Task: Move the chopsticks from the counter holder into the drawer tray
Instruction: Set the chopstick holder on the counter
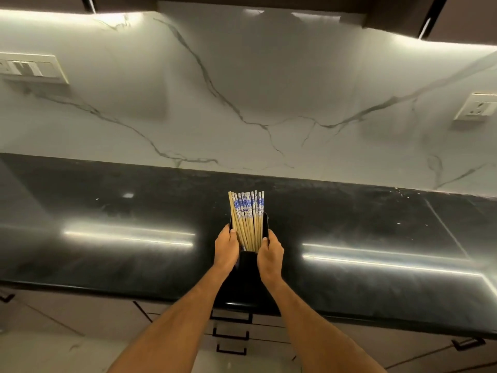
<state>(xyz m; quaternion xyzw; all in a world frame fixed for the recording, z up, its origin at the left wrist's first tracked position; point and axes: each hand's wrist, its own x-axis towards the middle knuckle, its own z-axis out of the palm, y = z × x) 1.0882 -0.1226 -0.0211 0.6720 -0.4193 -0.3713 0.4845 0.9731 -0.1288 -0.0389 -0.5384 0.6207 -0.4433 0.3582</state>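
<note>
A black holder (248,267) stands on the dark counter (107,251) in the middle of the view, near the front edge. Several wooden chopsticks (247,216) with blue-and-white patterned tops stick up out of it, fanned slightly. My left hand (226,250) grips the holder's left side, thumb on its rim. On the holder's right side my right hand (270,255) does the same. Below the counter, the drawers (232,335) with black handles are closed; no tray is in view.
A white marble backsplash (242,90) rises behind the counter. A switch plate (29,68) sits on the wall at left and a socket (477,106) at right. Dark upper cabinets hang overhead. More cabinet handles show at far left and right below the counter.
</note>
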